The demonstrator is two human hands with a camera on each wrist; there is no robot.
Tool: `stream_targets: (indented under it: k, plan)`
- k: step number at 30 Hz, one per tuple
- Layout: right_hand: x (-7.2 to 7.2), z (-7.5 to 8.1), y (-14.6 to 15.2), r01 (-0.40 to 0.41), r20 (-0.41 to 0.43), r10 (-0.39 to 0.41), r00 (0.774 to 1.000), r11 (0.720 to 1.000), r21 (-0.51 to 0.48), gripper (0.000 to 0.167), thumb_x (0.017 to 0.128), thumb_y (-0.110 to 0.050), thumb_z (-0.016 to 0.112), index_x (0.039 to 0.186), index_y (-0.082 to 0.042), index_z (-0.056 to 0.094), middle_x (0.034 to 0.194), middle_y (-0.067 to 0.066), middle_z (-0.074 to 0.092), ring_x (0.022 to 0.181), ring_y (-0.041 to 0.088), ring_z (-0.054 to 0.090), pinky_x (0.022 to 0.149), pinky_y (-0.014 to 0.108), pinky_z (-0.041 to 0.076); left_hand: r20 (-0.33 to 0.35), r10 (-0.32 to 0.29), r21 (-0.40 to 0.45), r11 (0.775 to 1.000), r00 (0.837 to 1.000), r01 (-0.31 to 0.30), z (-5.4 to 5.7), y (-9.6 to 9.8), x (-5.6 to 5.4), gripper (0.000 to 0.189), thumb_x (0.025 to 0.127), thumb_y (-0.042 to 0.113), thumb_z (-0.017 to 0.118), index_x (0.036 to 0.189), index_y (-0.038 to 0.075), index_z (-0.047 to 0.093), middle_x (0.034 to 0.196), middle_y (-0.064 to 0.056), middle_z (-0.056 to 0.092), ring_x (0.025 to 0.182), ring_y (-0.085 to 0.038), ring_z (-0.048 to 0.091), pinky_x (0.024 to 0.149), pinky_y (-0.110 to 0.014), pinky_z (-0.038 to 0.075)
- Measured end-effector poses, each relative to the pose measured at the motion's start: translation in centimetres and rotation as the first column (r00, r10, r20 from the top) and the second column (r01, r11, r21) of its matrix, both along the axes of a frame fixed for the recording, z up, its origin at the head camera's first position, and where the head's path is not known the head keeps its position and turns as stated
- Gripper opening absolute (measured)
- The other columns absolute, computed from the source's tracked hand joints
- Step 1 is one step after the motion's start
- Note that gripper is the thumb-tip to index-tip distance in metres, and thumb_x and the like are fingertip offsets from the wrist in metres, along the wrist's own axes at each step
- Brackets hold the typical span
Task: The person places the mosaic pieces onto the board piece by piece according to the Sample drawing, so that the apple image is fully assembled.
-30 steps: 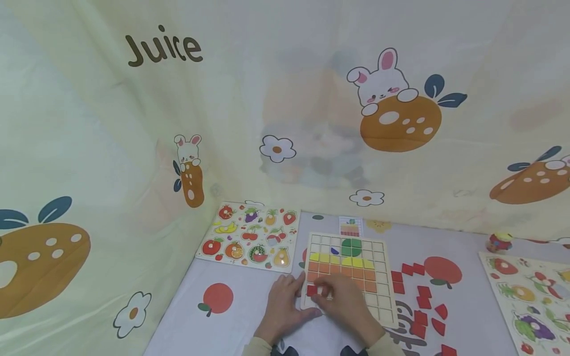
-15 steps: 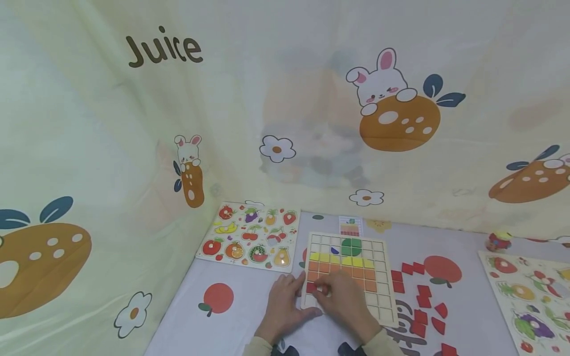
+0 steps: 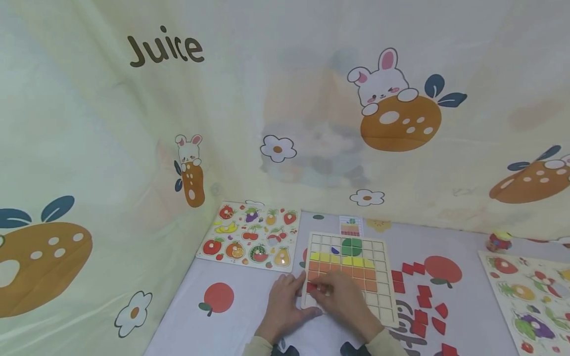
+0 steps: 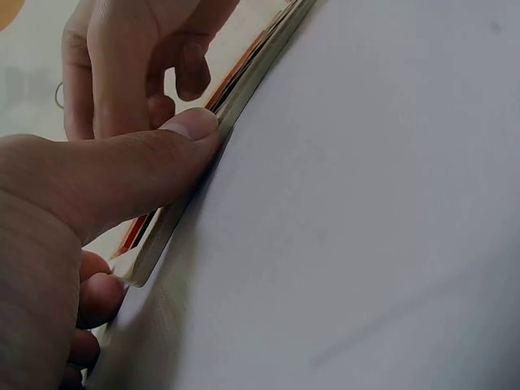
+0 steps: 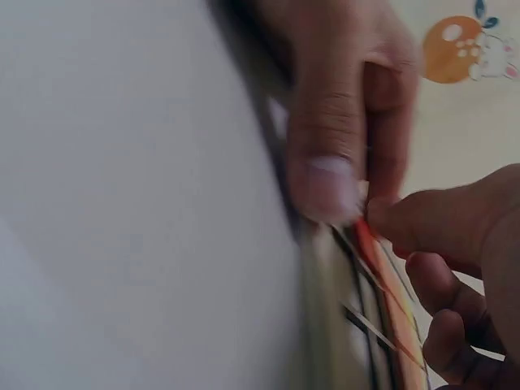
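A pale wooden grid board (image 3: 386,296) lies on the table in the head view, with yellow, orange and green tiles set in its cells. My left hand (image 3: 282,304) grips its near left corner. The thumb presses on the near edge in the left wrist view, while curled fingers sit at the side. Over the leftmost column, my right hand (image 3: 347,299) has thumb and fingertips together at a red tile (image 3: 310,287) just below the orange rows. Red shows right under these fingertips in the right wrist view. The fingers hide part of the tile. A blue piece (image 3: 335,250) lies near the green ones.
Loose red pieces (image 3: 420,316), square and curved, are scattered right of the board. A small pattern card (image 3: 351,226) lies behind it. Fruit puzzle boards stand at left (image 3: 242,267) and right (image 3: 503,306); a small toy figure (image 3: 499,242) is at the back right.
My right fingertips have shifted slightly left and now cover more of the red tile than one second ago. The left hand and the board have stayed in place.
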State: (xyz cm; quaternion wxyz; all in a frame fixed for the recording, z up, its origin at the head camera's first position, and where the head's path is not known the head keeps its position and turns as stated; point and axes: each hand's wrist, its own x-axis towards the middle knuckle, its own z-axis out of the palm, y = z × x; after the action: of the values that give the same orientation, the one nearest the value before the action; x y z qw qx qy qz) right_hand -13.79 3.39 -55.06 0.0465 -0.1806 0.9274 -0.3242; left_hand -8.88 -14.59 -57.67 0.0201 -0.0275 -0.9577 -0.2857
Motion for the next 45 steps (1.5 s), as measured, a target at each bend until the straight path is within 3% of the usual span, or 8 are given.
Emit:
stream_targets:
  k: [3,8,12,17,27,33,40,45]
  plan:
    - [-0.8,0.7,1.8,0.059,0.075,-0.056,0.996,0.997,-0.046,0.02,0.091,-0.032,0.084,0.111,-0.029,0.082,0.099,-0.015,0.071,0.088,0.008,0.057,0.08,0.033,0.05,-0.008,-0.006,0.0,1.0,1.0,0.006,0.0,0.2,-0.1,0.098,0.074,0.07,0.086,0.154,0.02,0.058,0.091,0.017,0.049,0.093,-0.004,0.04,0.081,-0.027,0.039]
    - [-3.3,2.0,7.0,0.171,0.097,-0.167,0.981,0.985,-0.031,0.033,0.092,-0.033,0.082,0.122,-0.018,0.079,0.104,0.001,0.072,0.09,0.02,0.058,0.074,0.03,0.049,-0.017,-0.007,0.002,1.0,1.0,0.007,0.0,0.3,-0.1,0.099,0.074,0.07,0.085,0.154,0.019,0.058,0.093,0.017,0.05,0.094,-0.004,0.04,0.084,-0.028,0.04]
    - [-5.0,2.1,11.5,0.2,0.09,-0.203,0.975,0.979,0.041,0.047,0.094,-0.029,0.079,0.135,-0.008,0.071,0.111,0.012,0.068,0.092,0.025,0.059,0.069,0.032,0.051,-0.014,0.004,-0.001,1.0,1.0,-0.004,0.0,0.2,0.0,0.099,0.073,0.071,0.085,0.153,0.019,0.058,0.092,0.018,0.049,0.093,-0.003,0.04,0.083,-0.028,0.04]
    - [-5.8,1.3,15.1,0.2,0.119,-0.217,0.969,0.97,0.139,0.054,0.093,-0.022,0.081,0.141,-0.002,0.065,0.115,0.019,0.066,0.099,0.03,0.06,0.08,0.045,0.056,-0.007,0.012,0.004,1.0,1.0,-0.012,0.2,0.1,0.3,0.098,0.073,0.069,0.087,0.153,0.019,0.059,0.094,0.017,0.051,0.095,-0.005,0.041,0.084,-0.03,0.041]
    - [-5.7,0.4,16.0,0.228,0.153,-0.255,0.955,0.958,0.172,0.041,0.089,-0.02,0.085,0.125,-0.002,0.074,0.109,0.015,0.068,0.095,0.027,0.06,0.083,0.049,0.055,0.015,0.021,0.002,1.0,1.0,-0.021,0.0,0.1,0.1,0.099,0.074,0.07,0.085,0.155,0.022,0.056,0.094,0.018,0.051,0.096,-0.004,0.041,0.085,-0.03,0.04]
    - [-5.2,0.4,16.5,0.248,0.165,-0.272,0.948,0.957,0.149,0.039,0.093,-0.014,0.081,0.129,-0.002,0.072,0.121,0.021,0.068,0.105,0.032,0.061,0.092,0.057,0.054,-0.002,0.012,-0.002,1.0,1.0,-0.012,-0.1,0.2,0.1,0.099,0.073,0.068,0.087,0.154,0.02,0.058,0.093,0.017,0.051,0.095,-0.004,0.041,0.084,-0.03,0.041]
    - [-5.0,0.3,17.1,0.304,0.184,-0.325,0.928,0.944,0.131,0.036,0.091,-0.019,0.084,0.121,-0.003,0.072,0.105,0.014,0.069,0.094,0.027,0.056,0.07,0.037,0.048,0.003,0.012,-0.007,1.0,1.0,-0.012,0.3,0.3,0.2,0.098,0.073,0.068,0.087,0.153,0.019,0.058,0.093,0.017,0.051,0.094,-0.004,0.04,0.083,-0.029,0.04]
    - [-4.8,0.5,17.1,0.27,0.169,-0.287,0.943,0.956,0.114,0.033,0.094,-0.019,0.081,0.117,-0.004,0.063,0.089,0.007,0.064,0.083,0.023,0.056,0.064,0.032,0.044,0.021,0.017,-0.004,1.0,1.0,-0.017,0.4,0.3,0.2,0.098,0.074,0.068,0.086,0.154,0.02,0.057,0.094,0.017,0.05,0.095,-0.004,0.041,0.085,-0.03,0.041]
